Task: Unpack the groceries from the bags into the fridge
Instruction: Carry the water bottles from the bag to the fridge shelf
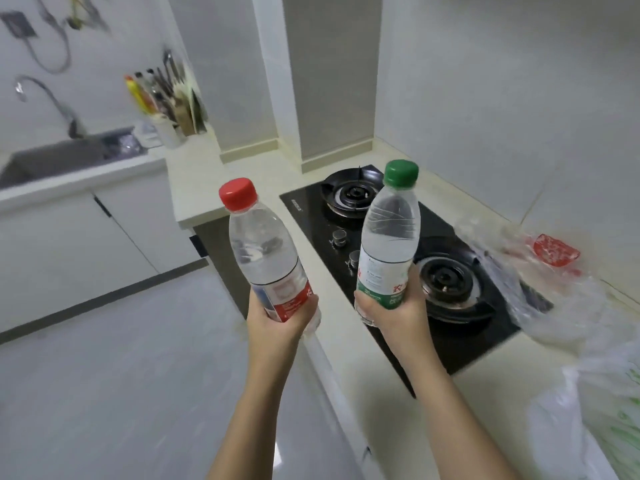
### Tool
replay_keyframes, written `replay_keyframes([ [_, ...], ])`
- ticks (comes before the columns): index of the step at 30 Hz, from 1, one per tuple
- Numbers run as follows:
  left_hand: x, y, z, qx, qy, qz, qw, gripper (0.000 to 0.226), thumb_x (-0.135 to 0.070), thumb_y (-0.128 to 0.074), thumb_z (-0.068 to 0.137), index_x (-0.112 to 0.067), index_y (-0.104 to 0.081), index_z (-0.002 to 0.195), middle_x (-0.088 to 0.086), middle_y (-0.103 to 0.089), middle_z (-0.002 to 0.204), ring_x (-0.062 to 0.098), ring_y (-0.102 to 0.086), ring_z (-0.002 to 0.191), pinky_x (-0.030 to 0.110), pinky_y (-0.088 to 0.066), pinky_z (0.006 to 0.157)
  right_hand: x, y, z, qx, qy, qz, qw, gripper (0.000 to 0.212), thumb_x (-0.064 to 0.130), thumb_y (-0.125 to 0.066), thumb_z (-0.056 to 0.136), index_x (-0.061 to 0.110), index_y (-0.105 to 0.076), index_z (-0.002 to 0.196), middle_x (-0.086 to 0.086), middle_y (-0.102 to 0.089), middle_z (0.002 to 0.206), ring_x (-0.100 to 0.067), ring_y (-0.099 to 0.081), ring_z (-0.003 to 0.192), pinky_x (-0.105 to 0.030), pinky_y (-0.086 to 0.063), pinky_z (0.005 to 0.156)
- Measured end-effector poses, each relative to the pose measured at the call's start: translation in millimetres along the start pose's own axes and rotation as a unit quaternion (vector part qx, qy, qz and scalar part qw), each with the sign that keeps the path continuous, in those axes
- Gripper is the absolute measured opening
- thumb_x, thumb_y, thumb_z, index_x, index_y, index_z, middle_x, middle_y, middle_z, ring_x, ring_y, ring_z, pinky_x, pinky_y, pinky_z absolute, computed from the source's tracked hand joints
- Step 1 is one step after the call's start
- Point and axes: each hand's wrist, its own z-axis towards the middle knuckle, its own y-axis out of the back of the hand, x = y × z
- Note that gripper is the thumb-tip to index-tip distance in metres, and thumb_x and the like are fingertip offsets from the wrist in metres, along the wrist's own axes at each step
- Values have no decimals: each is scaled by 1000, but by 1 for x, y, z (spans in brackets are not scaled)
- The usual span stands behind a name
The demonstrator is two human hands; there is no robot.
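My left hand (282,318) grips the base of a clear water bottle with a red cap (263,251), tilted a little to the left. In my right hand (393,315) is a second water bottle with a green cap (389,233), held by its base nearly upright. Both bottles hover side by side above the counter's front edge, in front of the black gas hob (388,254). A clear plastic bag (540,282) lies on the counter right of the hob, with something red inside. A white bag with green print (595,420) sits at the lower right. No fridge is in view.
The cream counter (349,341) runs along the right wall. At the left stand a sink (62,161) with a curved tap, and a cluster of bottles and utensils (166,102) in the corner. Grey floor (121,375) spreads at the lower left beside white cabinets.
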Motion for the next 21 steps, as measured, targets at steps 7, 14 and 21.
replay_keyframes([
  [7, -40, 124, 0, -137, -31, 38, 989, 54, -27, -83, 60, -38, -57, 106, -16, -72, 91, 4, -70, 81, 12, -51, 61, 14, -124, -20, 126, 4, 21, 992, 66, 29, -83, 67, 52, -48, 118, 21, -64, 112, -2, -64, 103, -22, -58, 75],
  [14, -86, 264, -33, -299, -61, 80, 949, 49, -13, -83, 70, -21, -59, 112, -3, -70, 88, 10, -68, 77, 23, -53, 63, 43, -263, -64, 255, -2, 55, 965, 67, 21, -84, 70, 33, -48, 125, 19, -64, 109, 2, -63, 98, -11, -52, 69],
  [21, -123, 367, -104, -434, -102, 96, 890, 59, -39, -81, 56, -20, -63, 109, -6, -73, 91, 12, -71, 83, 32, -56, 75, 61, -371, -129, 396, 10, 76, 915, 51, 8, -84, 72, 28, -53, 108, 6, -66, 98, -11, -65, 90, -24, -55, 72],
])
